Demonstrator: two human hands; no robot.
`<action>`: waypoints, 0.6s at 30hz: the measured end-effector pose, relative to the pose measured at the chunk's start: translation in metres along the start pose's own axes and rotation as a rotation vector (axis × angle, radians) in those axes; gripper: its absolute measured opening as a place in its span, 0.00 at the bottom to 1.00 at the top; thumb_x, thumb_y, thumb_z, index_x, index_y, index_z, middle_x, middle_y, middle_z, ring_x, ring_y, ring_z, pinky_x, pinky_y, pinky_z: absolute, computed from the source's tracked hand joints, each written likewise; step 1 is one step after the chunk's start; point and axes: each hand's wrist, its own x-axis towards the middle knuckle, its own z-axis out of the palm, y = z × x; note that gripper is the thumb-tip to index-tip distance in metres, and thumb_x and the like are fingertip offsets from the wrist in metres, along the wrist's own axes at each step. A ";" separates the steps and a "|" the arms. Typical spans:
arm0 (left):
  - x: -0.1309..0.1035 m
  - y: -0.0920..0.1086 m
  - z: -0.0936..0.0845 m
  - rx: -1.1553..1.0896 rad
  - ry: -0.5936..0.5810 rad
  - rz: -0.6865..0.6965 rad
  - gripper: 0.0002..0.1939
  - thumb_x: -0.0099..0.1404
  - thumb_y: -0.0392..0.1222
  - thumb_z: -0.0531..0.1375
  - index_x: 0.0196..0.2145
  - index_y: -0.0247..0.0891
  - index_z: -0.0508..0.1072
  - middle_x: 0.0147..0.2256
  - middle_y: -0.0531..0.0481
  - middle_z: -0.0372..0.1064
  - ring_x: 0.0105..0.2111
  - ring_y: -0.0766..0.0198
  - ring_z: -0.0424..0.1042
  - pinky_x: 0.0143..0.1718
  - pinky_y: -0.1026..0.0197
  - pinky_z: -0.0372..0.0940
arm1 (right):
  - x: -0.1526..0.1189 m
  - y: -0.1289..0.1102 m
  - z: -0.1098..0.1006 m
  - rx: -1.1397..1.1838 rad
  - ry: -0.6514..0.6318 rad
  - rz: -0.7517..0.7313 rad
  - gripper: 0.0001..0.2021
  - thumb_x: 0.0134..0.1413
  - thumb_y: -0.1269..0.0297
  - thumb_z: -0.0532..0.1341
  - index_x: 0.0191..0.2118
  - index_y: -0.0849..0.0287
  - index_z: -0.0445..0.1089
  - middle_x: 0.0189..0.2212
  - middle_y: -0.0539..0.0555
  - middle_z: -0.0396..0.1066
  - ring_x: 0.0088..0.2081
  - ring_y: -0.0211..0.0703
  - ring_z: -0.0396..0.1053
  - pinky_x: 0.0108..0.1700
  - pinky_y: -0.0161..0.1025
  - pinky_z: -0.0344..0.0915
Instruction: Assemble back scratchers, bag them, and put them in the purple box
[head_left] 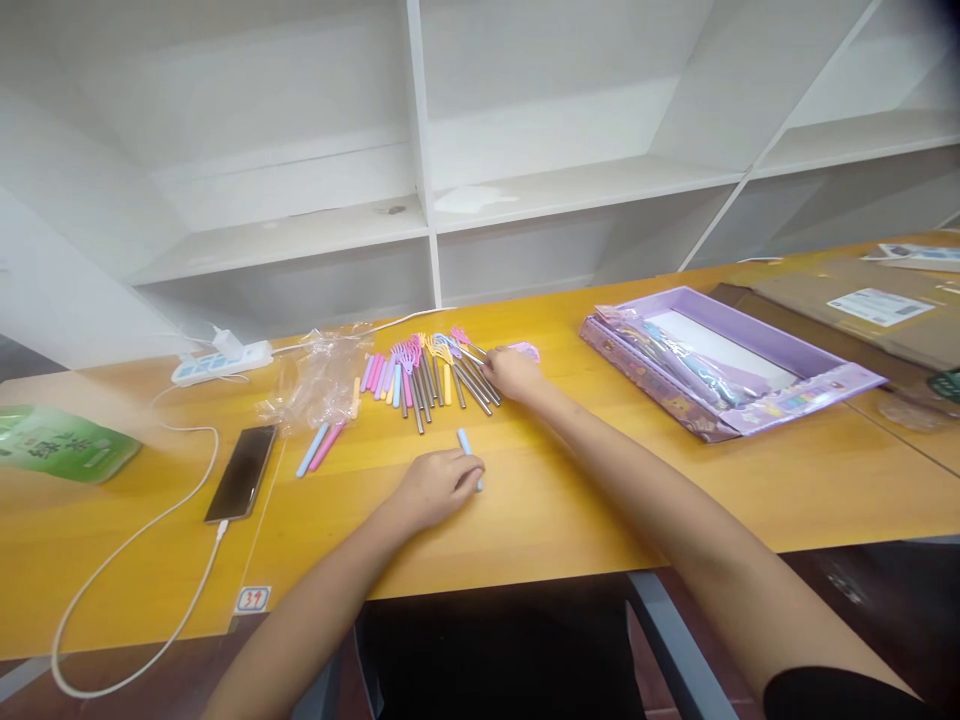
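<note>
Single tube (464, 441) is light blue; grouped tubes (376, 372) show pink, lilac, light blue and yellow-orange; rods (479, 387) are silver-grey, their openwork heads (407, 352) pink, yellow, lilac and blue; box (784, 334) is lilac, its outer side printed in multicoloured motifs; tabletop (570, 500) is yellow-orange with wood grain; bottle (67, 443) is green; phone (241, 474) has a black screen.

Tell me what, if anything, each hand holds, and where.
Left hand: a blue stick, by its nearer half. Right hand: at a metal rod, its hold unclear.
</note>
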 end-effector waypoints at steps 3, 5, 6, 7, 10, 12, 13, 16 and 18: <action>-0.001 0.004 -0.002 0.102 -0.003 0.001 0.11 0.75 0.43 0.56 0.39 0.43 0.78 0.36 0.48 0.76 0.36 0.59 0.74 0.38 0.59 0.63 | -0.001 0.001 -0.001 0.023 0.004 0.013 0.13 0.70 0.61 0.58 0.43 0.64 0.77 0.41 0.66 0.80 0.41 0.49 0.76 0.43 0.39 0.62; -0.002 0.004 -0.003 0.131 0.002 0.008 0.09 0.73 0.44 0.59 0.37 0.42 0.77 0.34 0.49 0.74 0.35 0.60 0.73 0.36 0.60 0.62 | -0.005 0.003 -0.005 0.040 0.029 0.017 0.12 0.68 0.61 0.59 0.42 0.63 0.77 0.39 0.65 0.81 0.40 0.49 0.76 0.42 0.39 0.62; -0.003 0.004 -0.003 0.137 0.005 0.011 0.07 0.72 0.44 0.60 0.36 0.42 0.77 0.34 0.49 0.73 0.35 0.60 0.73 0.36 0.60 0.62 | -0.009 0.003 -0.008 0.043 0.047 0.019 0.12 0.68 0.62 0.59 0.42 0.63 0.76 0.38 0.64 0.81 0.40 0.50 0.76 0.43 0.39 0.62; -0.003 0.003 -0.003 0.143 0.010 0.013 0.06 0.71 0.43 0.61 0.36 0.42 0.76 0.35 0.49 0.73 0.35 0.60 0.72 0.37 0.60 0.62 | -0.013 0.004 -0.010 0.052 0.073 0.022 0.11 0.68 0.61 0.58 0.42 0.62 0.76 0.38 0.64 0.80 0.41 0.50 0.75 0.44 0.39 0.62; -0.003 0.001 -0.002 0.148 0.056 -0.006 0.05 0.69 0.39 0.60 0.41 0.42 0.76 0.40 0.47 0.72 0.38 0.59 0.72 0.39 0.59 0.64 | -0.030 0.009 -0.014 0.252 0.202 0.022 0.10 0.66 0.59 0.58 0.40 0.59 0.73 0.34 0.59 0.78 0.38 0.47 0.73 0.43 0.40 0.63; -0.002 -0.002 -0.001 0.128 0.100 -0.042 0.12 0.69 0.38 0.60 0.49 0.43 0.75 0.44 0.45 0.72 0.41 0.56 0.73 0.42 0.57 0.66 | -0.043 0.013 -0.011 0.548 0.282 0.010 0.11 0.64 0.54 0.60 0.39 0.56 0.70 0.30 0.54 0.74 0.33 0.45 0.70 0.39 0.40 0.64; -0.001 -0.004 0.000 0.108 0.114 -0.062 0.16 0.68 0.37 0.60 0.53 0.43 0.73 0.45 0.44 0.73 0.42 0.55 0.73 0.43 0.55 0.67 | -0.050 0.015 -0.008 0.715 0.291 0.003 0.13 0.64 0.50 0.60 0.39 0.55 0.68 0.28 0.51 0.71 0.30 0.44 0.68 0.36 0.39 0.63; 0.002 -0.011 0.000 0.064 0.115 -0.089 0.21 0.64 0.33 0.60 0.55 0.40 0.72 0.45 0.43 0.74 0.44 0.52 0.74 0.48 0.53 0.68 | -0.067 0.018 0.005 1.110 0.209 -0.014 0.19 0.63 0.41 0.59 0.43 0.53 0.66 0.24 0.45 0.63 0.23 0.39 0.58 0.27 0.37 0.55; 0.003 -0.015 -0.001 0.069 0.097 -0.092 0.19 0.63 0.32 0.59 0.52 0.38 0.73 0.44 0.42 0.74 0.44 0.51 0.74 0.49 0.51 0.68 | -0.074 0.016 0.011 1.238 0.133 -0.059 0.22 0.62 0.39 0.60 0.46 0.52 0.66 0.27 0.46 0.65 0.22 0.37 0.55 0.25 0.37 0.54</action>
